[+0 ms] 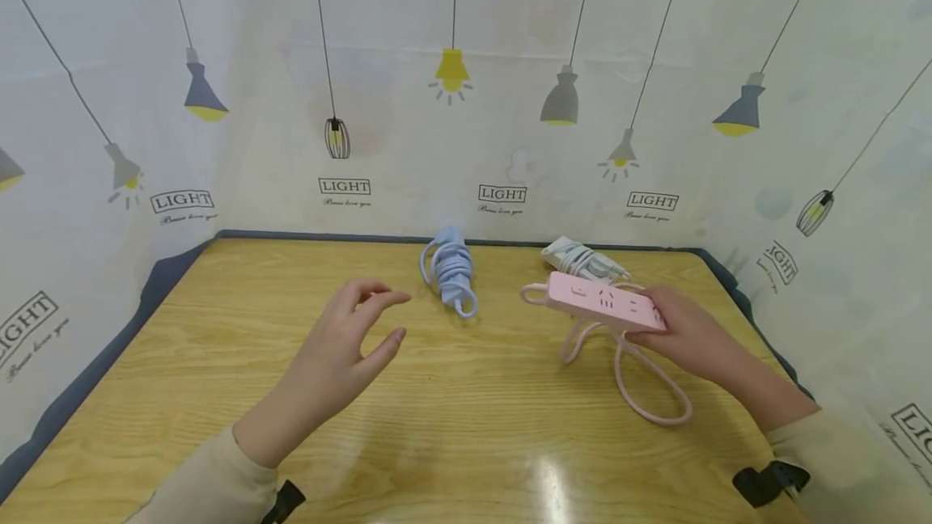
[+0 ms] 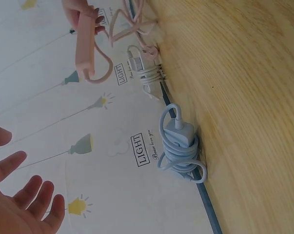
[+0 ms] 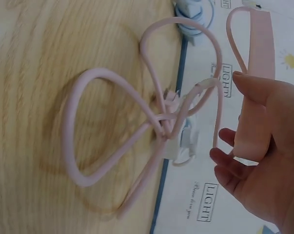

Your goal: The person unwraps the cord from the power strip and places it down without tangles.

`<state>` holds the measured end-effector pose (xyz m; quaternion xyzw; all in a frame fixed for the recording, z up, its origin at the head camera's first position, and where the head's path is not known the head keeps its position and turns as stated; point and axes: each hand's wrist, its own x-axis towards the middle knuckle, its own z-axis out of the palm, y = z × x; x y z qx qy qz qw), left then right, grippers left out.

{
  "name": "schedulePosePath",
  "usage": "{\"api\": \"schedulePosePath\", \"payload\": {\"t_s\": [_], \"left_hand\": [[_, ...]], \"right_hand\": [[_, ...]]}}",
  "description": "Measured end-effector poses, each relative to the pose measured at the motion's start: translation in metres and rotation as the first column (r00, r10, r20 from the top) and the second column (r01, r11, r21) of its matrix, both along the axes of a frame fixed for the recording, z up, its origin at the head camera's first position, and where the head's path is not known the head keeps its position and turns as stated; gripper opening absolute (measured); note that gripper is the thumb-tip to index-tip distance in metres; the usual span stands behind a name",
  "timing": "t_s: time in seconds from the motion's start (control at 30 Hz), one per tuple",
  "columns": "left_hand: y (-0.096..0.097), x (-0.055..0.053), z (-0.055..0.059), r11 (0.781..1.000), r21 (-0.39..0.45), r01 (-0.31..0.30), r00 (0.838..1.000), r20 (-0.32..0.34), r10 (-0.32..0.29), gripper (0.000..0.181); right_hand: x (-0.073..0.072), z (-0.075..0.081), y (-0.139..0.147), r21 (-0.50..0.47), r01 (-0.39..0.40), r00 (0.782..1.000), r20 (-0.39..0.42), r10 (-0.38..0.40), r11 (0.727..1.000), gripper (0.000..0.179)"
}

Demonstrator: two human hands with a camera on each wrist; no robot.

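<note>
A pink power strip [image 1: 604, 303] is held above the table by my right hand [image 1: 688, 330], which grips its right end. Its pink cord [image 3: 71, 131] hangs below in loose loops, gathered at a middle point in the right wrist view. My left hand [image 1: 342, 342] hovers over the table, fingers apart and slightly bent, holding nothing. Nearest to it lies a blue power strip [image 1: 453, 269] with its cord wound round it. Behind the pink strip rests a white power strip [image 1: 575, 255], also wrapped in its cord and partly hidden by the pink one in the head view.
The wooden table [image 1: 429, 419] has a dark blue edge [image 1: 349, 238] at the back. A pale cloth [image 1: 408, 128] printed with lamps and the word LIGHT stands behind and on both sides.
</note>
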<state>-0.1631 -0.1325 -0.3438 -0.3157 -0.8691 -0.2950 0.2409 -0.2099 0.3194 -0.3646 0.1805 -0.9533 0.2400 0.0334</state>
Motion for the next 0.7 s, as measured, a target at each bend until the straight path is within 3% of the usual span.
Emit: {"api": "schedulePosePath", "payload": {"t_s": [0.1,0.4,0.7], "left_hand": [[0.0,0.0,-0.001,1.0,-0.001,0.002,1.0,-0.002,-0.002,0.036],[-0.001,-0.001,-0.003,1.0,-0.009,0.001,1.0,0.005,-0.001,0.037],[0.001,-0.004,-0.006,1.0,-0.009,0.025,0.999,-0.026,-0.025,0.036]], "right_hand": [[-0.007,-0.008,0.003,-0.008,0.001,1.0,0.008,-0.001,1.0,0.042],[-0.022,-0.029,0.009,-0.059,0.057,0.986,0.163,-0.047,0.997,0.057],[-0.04,-0.051,0.017,-0.112,-0.017,0.966,0.254,0.045,0.994,0.056]]}}
